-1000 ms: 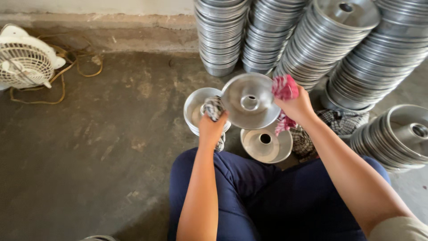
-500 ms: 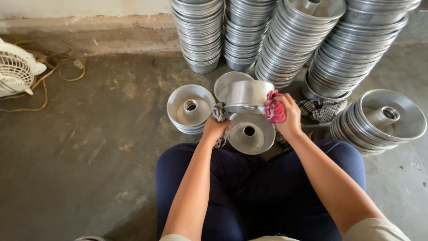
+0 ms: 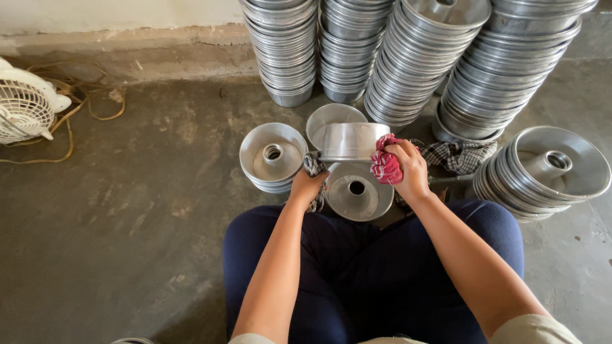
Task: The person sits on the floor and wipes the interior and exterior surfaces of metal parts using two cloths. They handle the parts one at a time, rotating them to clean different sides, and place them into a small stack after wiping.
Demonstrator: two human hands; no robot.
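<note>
I hold a shiny aluminium ring cake pan [image 3: 354,141] on its side in front of my knees. My left hand [image 3: 307,185] grips its left edge through a grey checked cloth [image 3: 313,167]. My right hand [image 3: 408,169] presses a red cloth [image 3: 385,164] against its right side. Just below it another ring pan [image 3: 358,191] sits on the floor with its centre tube up. A short stack of the same pans [image 3: 274,156] stands to the left, and a plain round pan [image 3: 331,118] lies behind.
Tall stacks of pans [image 3: 408,57] line the wall ahead, with a leaning stack [image 3: 548,172] at my right. A black-and-white checked cloth [image 3: 459,155] lies by that stack. A small white fan [image 3: 25,108] and tan cord [image 3: 83,105] sit far left on the concrete floor.
The pan has turned from facing up to lying on its side, and both hands have drawn it lower and closer. The view has shifted, bringing the right-hand stack further in.
</note>
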